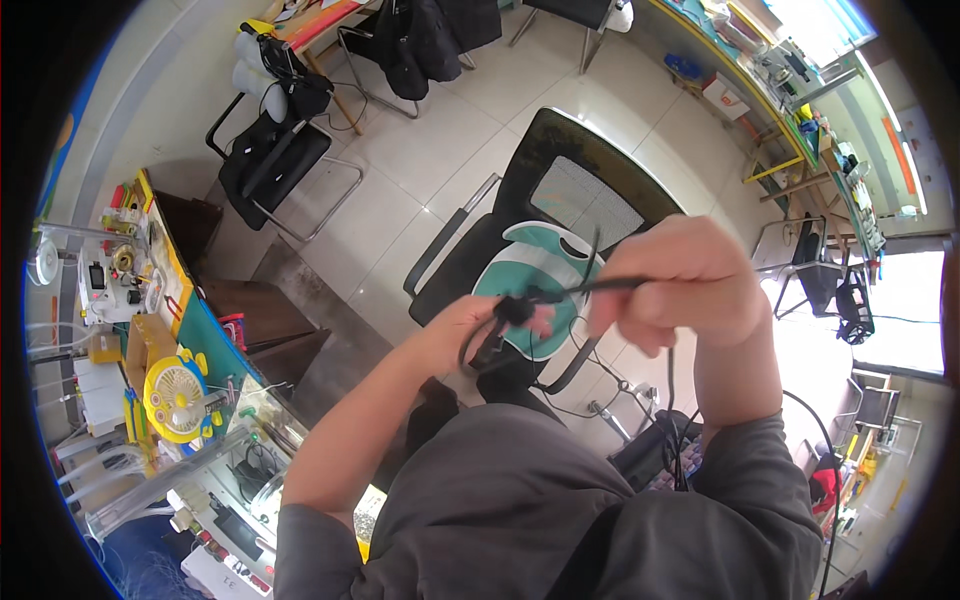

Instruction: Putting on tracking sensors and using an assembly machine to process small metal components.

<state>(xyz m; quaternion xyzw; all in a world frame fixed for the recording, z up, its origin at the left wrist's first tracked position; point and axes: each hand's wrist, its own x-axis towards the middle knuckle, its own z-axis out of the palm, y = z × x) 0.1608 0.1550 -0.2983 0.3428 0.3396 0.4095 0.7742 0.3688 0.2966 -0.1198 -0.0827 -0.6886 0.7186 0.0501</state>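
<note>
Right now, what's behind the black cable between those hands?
A teal and white object on a black chair. The left hand and cable cover parts of it, which can't be seen.

chair (530, 170): ahead | cable (608, 285): above chair | fan (178, 398): left, on bench (213, 335)

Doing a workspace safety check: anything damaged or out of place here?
Two things. The black chair has blotchy brown patches on its backrest, like worn covering. Black cables hang in a loose tangle near it, toward the person's right, apparently unbundled. The held black cord is too blurred to judge.
</note>
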